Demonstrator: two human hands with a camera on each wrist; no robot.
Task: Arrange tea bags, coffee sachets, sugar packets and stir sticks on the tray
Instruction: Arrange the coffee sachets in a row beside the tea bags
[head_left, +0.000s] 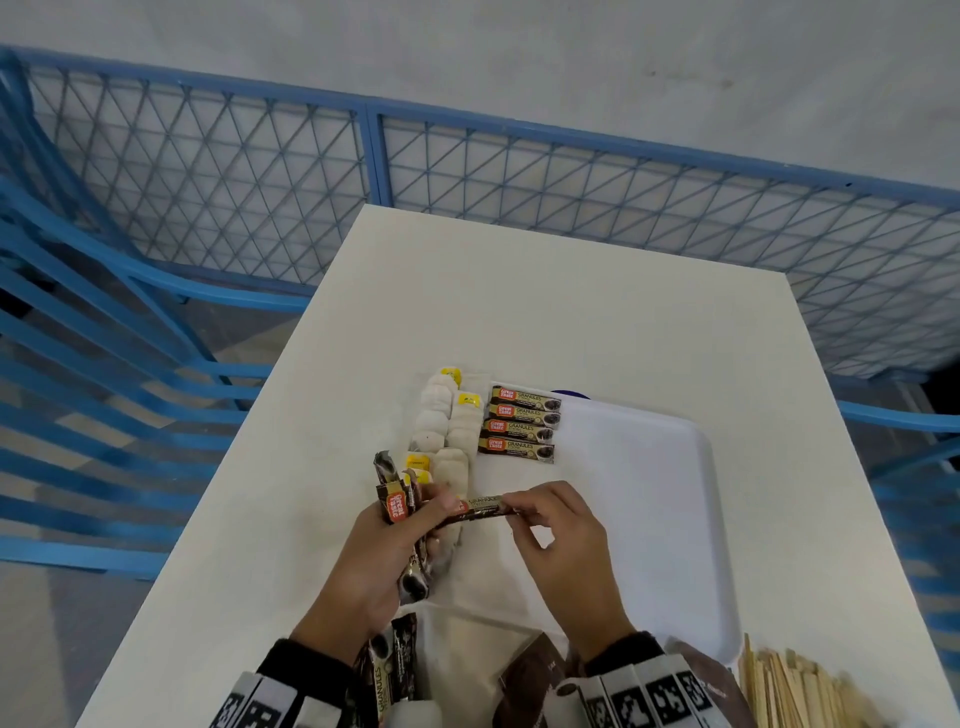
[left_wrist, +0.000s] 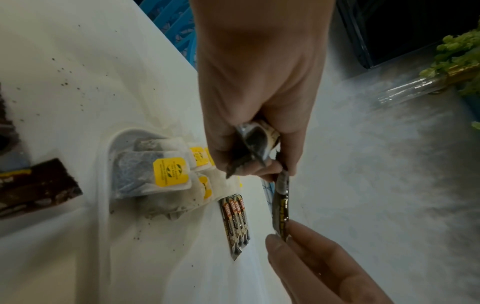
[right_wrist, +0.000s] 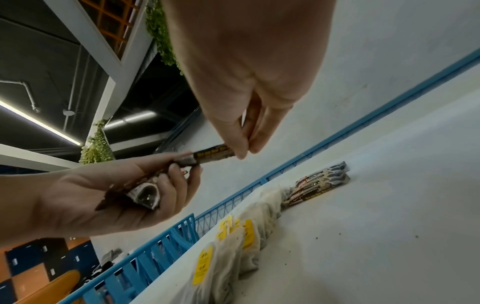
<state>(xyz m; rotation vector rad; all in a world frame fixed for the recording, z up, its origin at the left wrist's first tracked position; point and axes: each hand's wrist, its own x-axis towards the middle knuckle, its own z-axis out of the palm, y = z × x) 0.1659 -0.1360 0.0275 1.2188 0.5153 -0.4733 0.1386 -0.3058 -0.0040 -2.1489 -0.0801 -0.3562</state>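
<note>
Counter (head_left: 545, 312): white, carries everything; it stretches away beyond both hands.
Tray (head_left: 649, 493): white, under and beyond the right hand, reaching out to that hand's right side.
Stir sticks (head_left: 795, 686): pale wooden heap on the counter, well to the right of the right wrist, off the tray.
Tea bags (head_left: 447, 431): two overlapping rows with yellow tags, running from just under the left hand's fingertips away along the tray's left edge.
Laid coffee sachets (head_left: 519, 423): four in a neat stack of rows on the tray, beyond both hands, just right of the tea bags.
Left hand (head_left: 374, 561): fingers curled round a bundle of coffee sachets (head_left: 397, 499) that sticks out past the fingers; thumb and fingertip also touch one end of the single sachet.
Right hand (head_left: 556, 530): thumb and forefinger pinch the other end of the single sachet.
Single sachet (head_left: 480, 508): held level between the two hands, above the near end of the tea bags, clear of the tray.
</note>
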